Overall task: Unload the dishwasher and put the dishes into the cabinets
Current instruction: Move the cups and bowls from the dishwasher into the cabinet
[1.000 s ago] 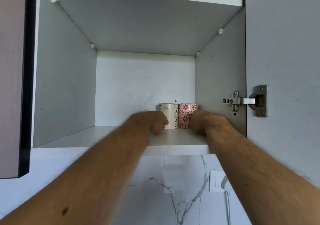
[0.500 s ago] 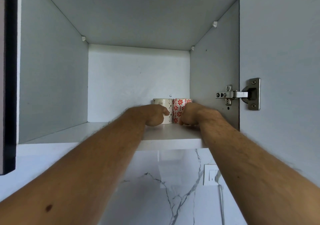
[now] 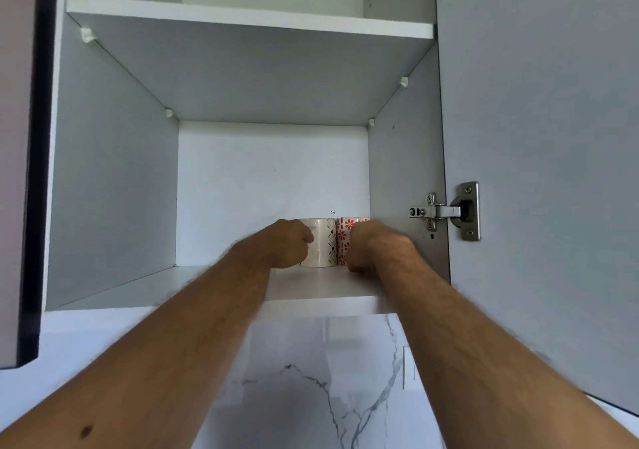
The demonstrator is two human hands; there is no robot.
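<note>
My left hand [image 3: 288, 243] is gripping the cream mug [image 3: 321, 243], and my right hand [image 3: 366, 246] is gripping the red-flowered mug [image 3: 344, 237], fingers curled. Both mugs are standing upright, touching, at the lower shelf's [image 3: 155, 287] back right in the open cabinet.

My one head camera tilts upward from below, facing straight into the open cabinet [image 3: 114, 189], close enough that its lower shelf [image 3: 321, 284] sits within arm's reach.

No writing, brand or number can be read anywhere. The two mugs [image 3: 320, 243] carry patterns only (diamonds, red flowers).
</note>
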